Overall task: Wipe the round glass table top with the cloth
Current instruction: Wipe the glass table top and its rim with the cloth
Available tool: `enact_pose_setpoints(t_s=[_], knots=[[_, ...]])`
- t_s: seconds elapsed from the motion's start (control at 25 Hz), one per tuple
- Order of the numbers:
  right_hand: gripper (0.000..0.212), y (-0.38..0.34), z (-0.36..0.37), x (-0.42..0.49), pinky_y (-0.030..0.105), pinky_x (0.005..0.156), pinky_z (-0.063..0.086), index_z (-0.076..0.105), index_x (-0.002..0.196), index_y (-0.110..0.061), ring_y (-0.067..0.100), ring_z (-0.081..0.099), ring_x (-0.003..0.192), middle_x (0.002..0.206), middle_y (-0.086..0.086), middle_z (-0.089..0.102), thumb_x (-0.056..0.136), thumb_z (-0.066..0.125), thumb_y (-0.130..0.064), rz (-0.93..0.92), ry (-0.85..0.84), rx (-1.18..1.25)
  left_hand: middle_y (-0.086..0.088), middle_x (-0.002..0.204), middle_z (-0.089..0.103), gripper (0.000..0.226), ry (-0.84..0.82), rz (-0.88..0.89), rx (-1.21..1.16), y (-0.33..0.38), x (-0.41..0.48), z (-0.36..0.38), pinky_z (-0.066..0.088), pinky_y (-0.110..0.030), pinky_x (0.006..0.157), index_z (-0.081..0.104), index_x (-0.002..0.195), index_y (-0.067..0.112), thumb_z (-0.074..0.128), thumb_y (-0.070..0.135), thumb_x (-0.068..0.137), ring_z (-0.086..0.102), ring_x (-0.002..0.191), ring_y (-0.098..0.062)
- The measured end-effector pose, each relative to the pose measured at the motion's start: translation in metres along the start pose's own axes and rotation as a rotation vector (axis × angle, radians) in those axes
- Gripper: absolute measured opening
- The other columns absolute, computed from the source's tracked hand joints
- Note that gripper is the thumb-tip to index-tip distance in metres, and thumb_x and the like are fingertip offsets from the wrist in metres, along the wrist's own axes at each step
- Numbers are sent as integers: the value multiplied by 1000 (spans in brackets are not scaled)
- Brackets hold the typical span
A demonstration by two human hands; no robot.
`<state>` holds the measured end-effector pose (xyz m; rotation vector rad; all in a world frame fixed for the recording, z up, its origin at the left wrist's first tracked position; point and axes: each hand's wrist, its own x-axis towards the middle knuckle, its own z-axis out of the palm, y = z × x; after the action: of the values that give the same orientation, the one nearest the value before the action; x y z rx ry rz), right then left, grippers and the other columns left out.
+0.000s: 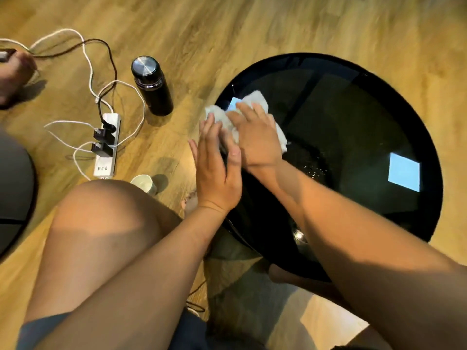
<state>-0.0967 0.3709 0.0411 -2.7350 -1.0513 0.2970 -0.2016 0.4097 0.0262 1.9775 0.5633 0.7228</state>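
The round dark glass tabletop [353, 137] stood on a wooden floor [227, 26], reflecting a pale square of light. At its left edge lay the white cloth [255, 99], bunched under both hands. The right hand [255, 137] pressed flat on it, fingers spread and not gripping. The left hand [217, 165] lay open beside it, fingertips touching the cloth's left end. A black flask [151, 84], a power strip [107, 145] and a small cup [144, 183] sat on the floor to the left.
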Motion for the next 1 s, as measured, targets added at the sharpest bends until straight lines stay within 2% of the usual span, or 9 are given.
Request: enact_pose_setpoints(t_s=[0.08,0.2,0.36,0.52,0.64,0.72,0.8,0.92,1.0], knots=[[48,9,2,-51,44,117,22,46,141,-30,25,22,148,158,-3,34,96,38,-48,-35,-13,-26,-13,158,32,57,-33,33,68,-1,-1,0,-4,-52,120,43,141,4,32,38,96,22,149,-26],[45,23,4,-135,44,106,37,64,125,-25,27,44,134,140,-1,57,92,42,-46,-63,74,41,-12,159,31,55,-148,186,239,-2,-7,0,0,-59,120,42,142,8,33,36,95,18,151,-27],[37,88,1,-215,42,89,44,70,113,-24,29,53,119,128,1,63,89,54,-48,-118,96,-9,-9,161,27,55,-193,165,343,-5,-4,1,5,-58,120,38,145,11,32,37,97,14,152,-24],[50,195,-32,-238,42,98,42,70,114,-19,34,51,119,130,9,61,86,43,-50,347,239,-56,-8,161,27,54,-204,154,365,-6,-5,6,7,-53,122,36,145,15,32,40,98,13,151,-21],[48,200,-39,-223,41,99,39,71,108,-15,37,52,115,123,14,64,87,39,-43,667,279,-17,-8,160,28,54,-192,135,344,-8,-3,6,6,-49,123,37,145,14,32,41,98,14,151,-22],[42,153,-29,-212,39,95,34,70,102,-14,37,56,107,114,12,67,88,39,-39,614,259,-68,-8,159,30,54,-194,128,322,-9,-3,6,4,-45,124,38,144,13,33,41,98,15,151,-22],[38,86,-12,-203,39,92,30,70,100,-16,38,57,103,106,10,69,88,42,-39,412,272,-50,-9,159,31,54,-195,135,309,-9,-3,6,3,-42,124,40,143,13,34,40,98,17,151,-23],[38,-9,11,-183,43,92,39,70,100,-17,32,52,108,112,6,66,85,46,-43,169,232,98,-10,157,34,53,-185,154,304,-11,-3,5,4,-41,123,41,142,10,35,39,98,19,150,-24],[38,-17,12,-177,42,86,46,72,102,-18,30,53,108,115,4,66,84,50,-44,54,193,132,-10,156,36,52,-192,166,307,-11,-3,4,5,-41,124,42,142,10,34,37,98,19,150,-24]])
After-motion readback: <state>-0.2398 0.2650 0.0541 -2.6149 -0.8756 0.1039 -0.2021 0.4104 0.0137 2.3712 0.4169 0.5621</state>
